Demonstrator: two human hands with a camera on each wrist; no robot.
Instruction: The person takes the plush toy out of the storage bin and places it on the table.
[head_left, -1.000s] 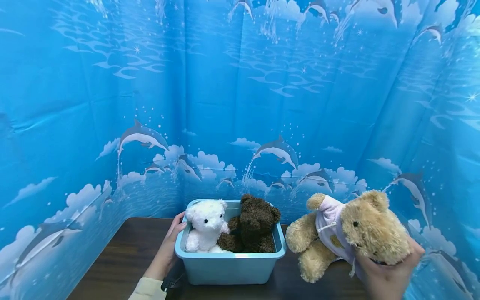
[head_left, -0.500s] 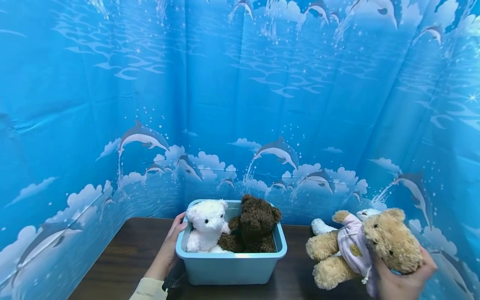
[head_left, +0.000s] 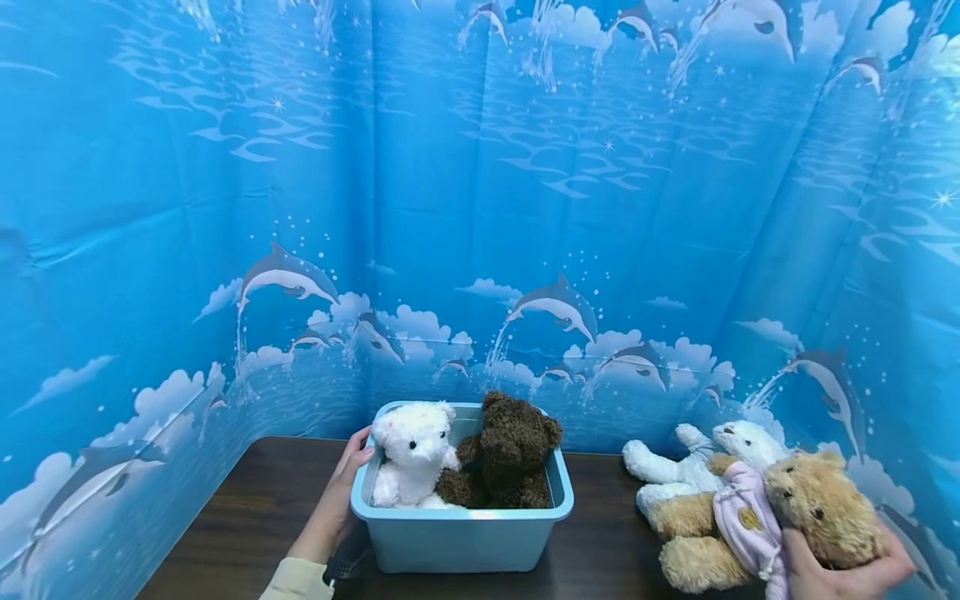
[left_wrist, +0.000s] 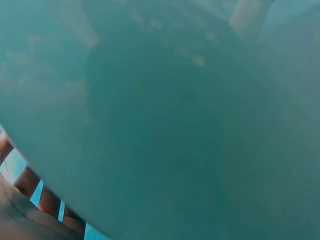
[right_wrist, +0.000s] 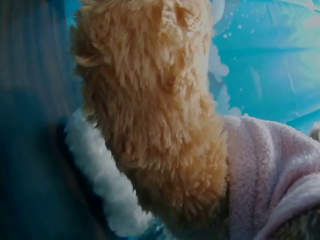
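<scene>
My left hand grips the left rim of a light blue plastic bin on the table. In the left wrist view, the bin's wall fills most of the frame, with fingers at its edge. A white teddy bear and a dark brown teddy bear sit in the bin. At the right, my right hand holds a tan teddy bear in a pale pink hoodie by its head. The tan bear lies tipped sideways, overlapping a white stuffed animal lying behind it.
The dark wooden table extends left of the bin and between the bin and the toys at the right. A blue curtain printed with dolphins and clouds stands close behind the table and along both sides.
My right hand has moved right and down with the tan teddy bear, away from the bin. The white stuffed animal behind it has come into view. My left hand stays at the bin's rim.
</scene>
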